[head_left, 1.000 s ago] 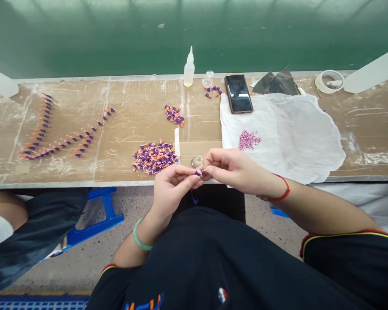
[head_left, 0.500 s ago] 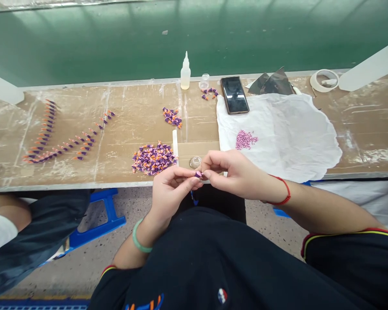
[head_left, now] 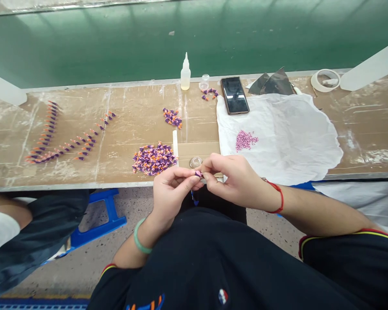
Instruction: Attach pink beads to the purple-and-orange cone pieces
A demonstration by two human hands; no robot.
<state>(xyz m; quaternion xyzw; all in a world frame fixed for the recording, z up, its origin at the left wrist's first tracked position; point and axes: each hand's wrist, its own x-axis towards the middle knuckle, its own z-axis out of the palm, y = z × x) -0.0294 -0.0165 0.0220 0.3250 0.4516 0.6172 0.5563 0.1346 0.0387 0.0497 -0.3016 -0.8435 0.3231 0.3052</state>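
The left hand (head_left: 171, 185) is clamped on one small purple piece with a pink face (head_left: 198, 173), gripped between thumb and forefinger at the near edge of the cardboard-covered bench (head_left: 132, 103). The thumb and forefinger of the right hand (head_left: 234, 174) meet just right of this piece; whether they grip a fine item, and whether they touch the piece, cannot be told. The step in hand appears to be close two-handed work on the pink face. The next move calls for a steady left pinch and light, accurate placement of the right fingertips. A small round container (head_left: 195, 162) sits just beyond the hands. Left of it, past a white strip (head_left: 175, 148), lies a heap of purple-and-orange pieces (head_left: 154, 159); a smaller cluster (head_left: 172, 118) lies farther back. Lined-up pieces (head_left: 52, 113) occupy the left side. To the right, pink beads (head_left: 245, 140) are spread on a white cloth (head_left: 287, 137), near a smartphone (head_left: 235, 95). A squeeze bottle (head_left: 185, 77) stands upright at the far edge.
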